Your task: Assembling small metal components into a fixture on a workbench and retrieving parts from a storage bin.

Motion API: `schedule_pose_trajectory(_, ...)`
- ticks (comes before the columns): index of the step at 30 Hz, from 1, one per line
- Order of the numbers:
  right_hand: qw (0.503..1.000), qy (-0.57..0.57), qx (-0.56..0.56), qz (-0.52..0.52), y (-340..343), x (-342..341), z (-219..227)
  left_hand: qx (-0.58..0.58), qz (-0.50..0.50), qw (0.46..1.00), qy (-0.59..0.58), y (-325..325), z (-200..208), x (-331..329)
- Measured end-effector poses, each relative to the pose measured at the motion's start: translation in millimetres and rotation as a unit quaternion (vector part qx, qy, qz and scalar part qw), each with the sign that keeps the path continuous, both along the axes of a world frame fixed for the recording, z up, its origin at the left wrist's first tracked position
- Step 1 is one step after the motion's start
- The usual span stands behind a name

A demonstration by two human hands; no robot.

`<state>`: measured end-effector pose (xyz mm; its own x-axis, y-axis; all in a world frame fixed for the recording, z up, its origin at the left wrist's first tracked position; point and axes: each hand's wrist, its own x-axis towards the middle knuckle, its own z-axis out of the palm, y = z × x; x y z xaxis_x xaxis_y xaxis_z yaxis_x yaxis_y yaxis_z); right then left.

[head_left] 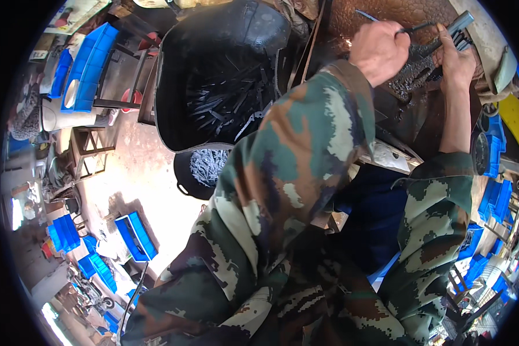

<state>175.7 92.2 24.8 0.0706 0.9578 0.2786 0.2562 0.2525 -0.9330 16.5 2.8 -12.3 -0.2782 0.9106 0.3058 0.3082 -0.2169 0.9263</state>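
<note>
My left hand [380, 53] is closed around a thin dark metal strip [420, 27], whose other end pokes out past the knuckles. My right hand [457, 62] is at the upper right, its thumb raised by the strip's tip. Several narrow dark pieces [462, 40] stick out beside its fingers, which look curled round them, though partly hidden. Close to that hand lies a grey metal bar [460, 23]. Below and between the hands, wet dark grit [406, 86] covers the work surface.
A large black tub [173, 109] with many dark metal strips stands left of the bench. Below it is a black bucket [181, 176] of small grey metal pieces. Blue bins [92, 66] stand at the far left, near a wooden stool [89, 147]. More blue bins [493, 199] line the right.
</note>
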Motion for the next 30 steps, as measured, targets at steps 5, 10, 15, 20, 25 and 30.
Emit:
schedule_pose_trajectory(5,0.997,-0.007,-0.023,0.069,28,50,1,0.093,-0.125,0.987,-0.021,-10,2,-66)
schedule_pose_trajectory(10,0.999,0.005,0.047,-0.021,-4,6,12,-0.118,-0.024,0.978,0.173,-66,-22,-206)
schedule_pose_trajectory(15,0.999,0.017,0.028,-0.024,-9,7,15,-0.338,0.087,0.888,0.298,-112,-113,-302)
schedule_pose_trajectory(20,0.999,0.048,-0.001,-0.026,-18,-7,21,-0.312,0.155,0.853,0.388,-153,-186,-323)
schedule_pose_trajectory(25,1.000,0.016,0.001,-0.023,-13,9,16,-0.389,0.153,0.851,0.318,-142,-173,-284)
schedule_pose_trajectory(30,0.999,0.029,0.012,-0.008,-16,0,21,-0.371,0.156,0.847,0.346,-149,-172,-303)
